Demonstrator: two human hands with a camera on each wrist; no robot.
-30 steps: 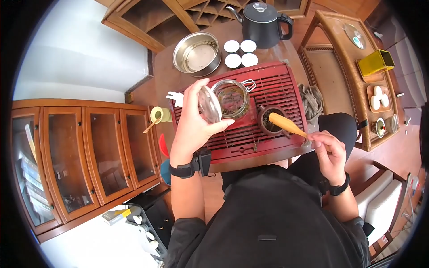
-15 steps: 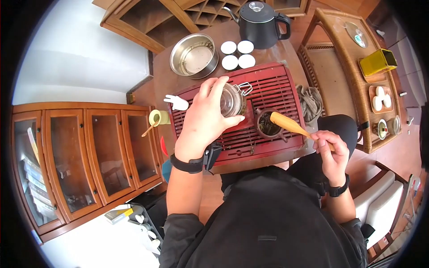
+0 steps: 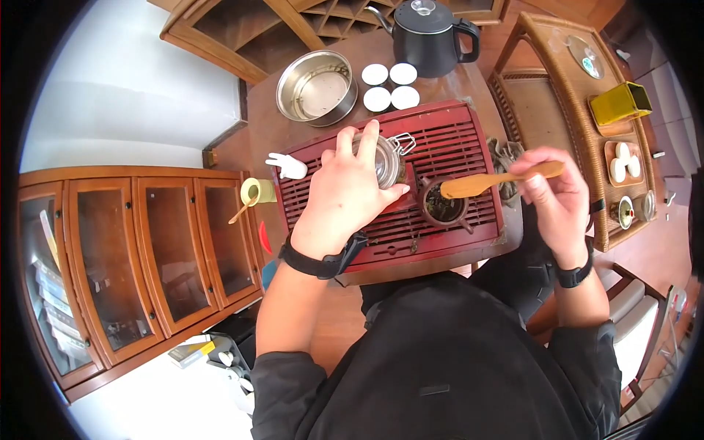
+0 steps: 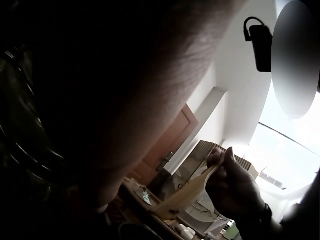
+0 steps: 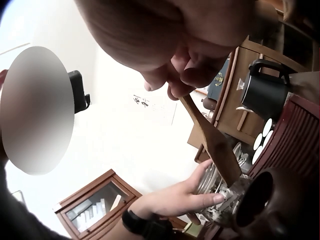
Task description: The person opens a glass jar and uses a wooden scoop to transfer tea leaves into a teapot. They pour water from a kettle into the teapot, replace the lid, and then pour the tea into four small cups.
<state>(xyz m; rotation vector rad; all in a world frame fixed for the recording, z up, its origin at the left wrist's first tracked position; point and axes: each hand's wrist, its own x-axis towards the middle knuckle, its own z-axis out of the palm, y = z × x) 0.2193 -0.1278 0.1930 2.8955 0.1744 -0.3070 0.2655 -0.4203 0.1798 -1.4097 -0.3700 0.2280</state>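
My left hand (image 3: 345, 180) grips the glass lid (image 3: 385, 163) of a clip-top jar, fingers over the far side and thumb at the near side. The lid sits over the jar's mouth, and its wire clasp (image 3: 402, 144) sticks out to the right. In my right hand (image 3: 555, 205) a wooden tea scoop (image 3: 477, 183) is pinched by its handle. Its broad end lies over the brown teapot (image 3: 444, 205), which stands lidless with dark tea leaves inside. From the right wrist view, the scoop (image 5: 220, 152) points down past the glass jar (image 5: 232, 197) beside the teapot's opening.
Jar and teapot stand on a red slatted tea tray (image 3: 440, 132). Behind it are a steel bowl (image 3: 317, 88), several white-topped cups (image 3: 377, 99) and a black kettle (image 3: 433, 40). A white figurine (image 3: 292, 167) is at the tray's left, a grey cloth (image 3: 506, 161) at its right.
My left hand has brought the tilted lid right and down onto the jar. My right hand has risen and shifted right, and the scoop has turned nearly level over the teapot.
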